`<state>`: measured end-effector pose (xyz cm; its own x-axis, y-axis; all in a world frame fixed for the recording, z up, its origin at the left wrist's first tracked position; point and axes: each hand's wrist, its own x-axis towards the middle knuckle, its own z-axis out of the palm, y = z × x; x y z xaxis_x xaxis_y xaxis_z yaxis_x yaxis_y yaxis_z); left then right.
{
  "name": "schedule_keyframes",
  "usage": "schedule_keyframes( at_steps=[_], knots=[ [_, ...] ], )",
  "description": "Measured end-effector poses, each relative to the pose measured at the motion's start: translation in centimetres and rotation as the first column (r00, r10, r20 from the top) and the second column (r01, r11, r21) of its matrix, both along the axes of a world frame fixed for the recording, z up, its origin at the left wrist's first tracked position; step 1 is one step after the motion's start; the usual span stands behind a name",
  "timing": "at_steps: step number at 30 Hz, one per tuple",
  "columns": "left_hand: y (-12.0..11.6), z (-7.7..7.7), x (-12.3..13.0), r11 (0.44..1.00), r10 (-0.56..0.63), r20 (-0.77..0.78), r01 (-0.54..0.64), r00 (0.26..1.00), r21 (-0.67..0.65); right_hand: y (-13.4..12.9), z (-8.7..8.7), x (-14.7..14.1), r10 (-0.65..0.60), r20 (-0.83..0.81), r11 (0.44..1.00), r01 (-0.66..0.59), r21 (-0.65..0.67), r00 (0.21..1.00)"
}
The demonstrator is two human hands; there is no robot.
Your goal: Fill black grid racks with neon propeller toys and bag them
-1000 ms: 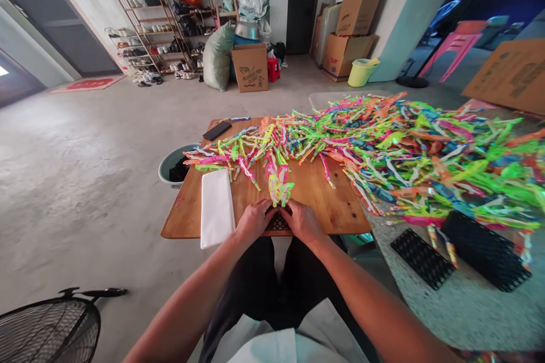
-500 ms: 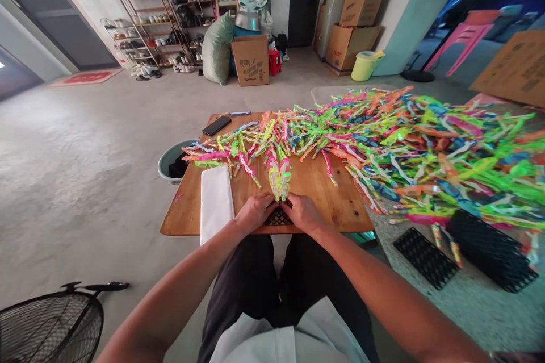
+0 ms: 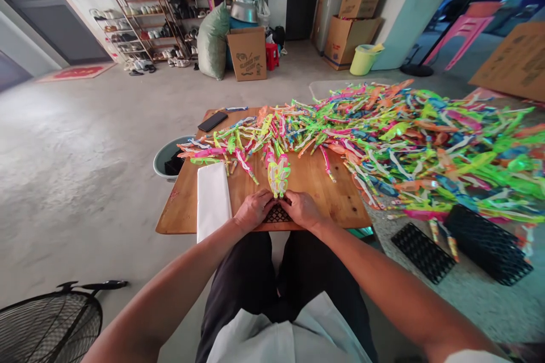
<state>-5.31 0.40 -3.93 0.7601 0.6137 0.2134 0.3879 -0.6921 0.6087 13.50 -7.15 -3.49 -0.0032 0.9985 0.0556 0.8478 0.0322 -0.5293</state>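
My left hand (image 3: 254, 208) and my right hand (image 3: 303, 209) meet near the front edge of the wooden table. Their fingertips close from both sides around the lower ends of a small upright cluster of yellow-green and pink plastic toy glasses (image 3: 279, 175). Just under the hands lies a black perforated tray (image 3: 277, 215), partly hidden by the fingers. Left of my left hand is a folded white sheet (image 3: 213, 198). Exactly how the fingertips grip the glasses is too small to see.
A big heap of bright toy glasses (image 3: 426, 147) covers the back of the wooden table (image 3: 179, 212) and the right-hand surface. Black trays (image 3: 485, 243) lie at the right. A phone (image 3: 213, 121) rests at the back left, above a basin (image 3: 164, 161). A fan (image 3: 46, 323) stands lower left.
The camera view has shifted slightly, so the scene sits a little higher and further left. Both hands keep their place at the toy glasses, with hardly any movement.
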Motion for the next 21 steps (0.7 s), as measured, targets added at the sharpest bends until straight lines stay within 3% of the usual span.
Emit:
schedule_keyframes(
  at_steps=[3,5,8,11,16,21],
  knots=[
    [-0.1,1.2,-0.2,0.999,-0.013,-0.090,0.016,0.996,0.033,-0.2,0.3,-0.1,0.003,0.026,1.000,-0.003,-0.009,1.000],
    [-0.6,1.7,-1.2,0.992,0.038,-0.174,-0.017,0.984,0.122,-0.5,0.3,-0.3,-0.017,0.034,1.000,0.017,0.000,0.999],
    [-1.6,1.7,-4.0,0.927,0.302,-0.218,-0.232,0.928,0.295,-0.8,0.3,-0.8,-0.045,0.043,0.999,0.045,-0.002,0.998],
    [-1.9,1.4,-7.7,0.880,0.459,-0.336,-0.370,0.822,0.297,-0.8,0.7,-1.8,-0.047,0.043,0.998,0.049,-0.044,0.998],
    [0.1,1.8,-12.7,0.910,0.416,-0.525,-0.337,0.743,0.243,0.8,1.5,-4.2,-0.064,0.045,0.993,0.068,-0.094,0.997],
    [2.8,2.1,-14.3,0.883,0.456,-0.406,-0.344,0.792,0.320,2.0,2.0,-5.3,-0.050,-0.016,0.994,0.048,-0.095,0.999]
  ],
)
